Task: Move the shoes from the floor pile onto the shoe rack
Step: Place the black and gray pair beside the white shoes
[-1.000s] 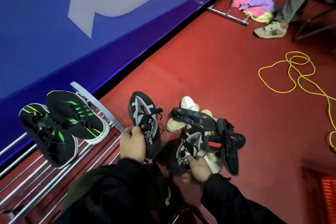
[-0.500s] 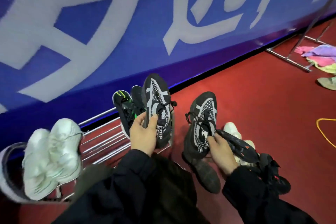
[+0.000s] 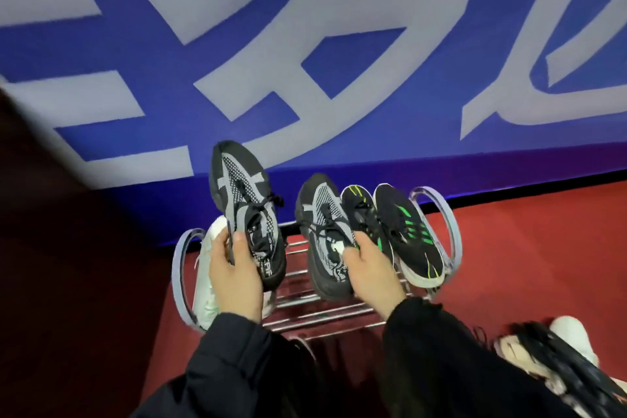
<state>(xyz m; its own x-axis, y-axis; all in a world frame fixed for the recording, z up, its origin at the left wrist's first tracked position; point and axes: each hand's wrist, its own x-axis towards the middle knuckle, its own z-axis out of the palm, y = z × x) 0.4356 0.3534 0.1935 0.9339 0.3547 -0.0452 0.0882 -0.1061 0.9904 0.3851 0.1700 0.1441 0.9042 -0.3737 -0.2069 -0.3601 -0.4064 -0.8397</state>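
My left hand grips a black and grey knit sneaker by its heel, held toe-up above the metal shoe rack. My right hand holds the matching black and grey sneaker over the rack's middle bars, right beside a pair of black shoes with green stripes that rest on the rack's right end. A white shoe lies on the rack's left end, partly hidden behind my left hand. The floor pile of black and white shoes shows blurred at the lower right.
A blue banner wall with large white characters stands directly behind the rack. Red carpet covers the floor to the right. A dark panel fills the left side. My black sleeves take up the bottom of the view.
Both hands have carried the black and grey sneakers from the pile side over to the rack. The view has swung left, so the whole rack is centred and the pile sits at the lower right.
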